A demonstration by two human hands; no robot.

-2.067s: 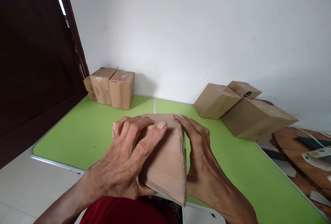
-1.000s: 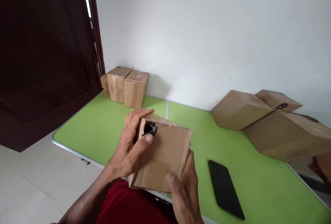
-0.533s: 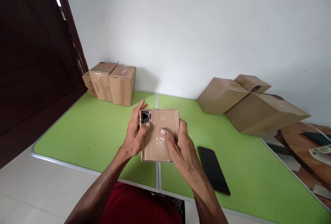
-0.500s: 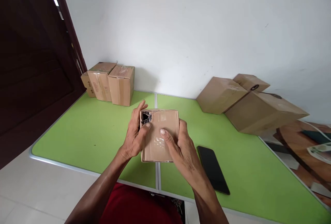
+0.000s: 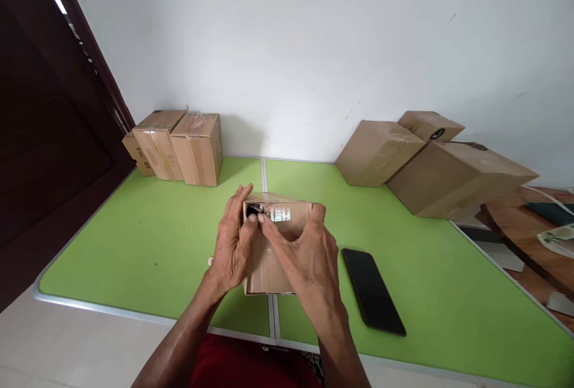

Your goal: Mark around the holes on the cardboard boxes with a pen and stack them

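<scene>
A small cardboard box [image 5: 269, 271], covered with shiny clear tape, is held between my two hands over the green table. At its upper left corner is a dark, ragged hole [image 5: 253, 209]. My left hand [image 5: 233, 244] grips the box's left side, its thumb resting on top just below the hole. My right hand [image 5: 309, 256] wraps the right side, with its thumb stretched across the top to the hole's edge, against the left thumb tip. The far fingers of both hands are partly hidden behind the box.
A black phone [image 5: 373, 292] lies on the green table [image 5: 179, 226] right of my hands. Several cardboard boxes stand by the wall: a left group [image 5: 196, 152] and a right group [image 5: 452, 179]. A metal strip [image 5: 263, 176] runs down the table's middle. A dark door [image 5: 54, 107] is at left.
My right thumb has slid from the middle of the box top up and left to the hole. The box top tilts a little differently, and the view has shifted slightly.
</scene>
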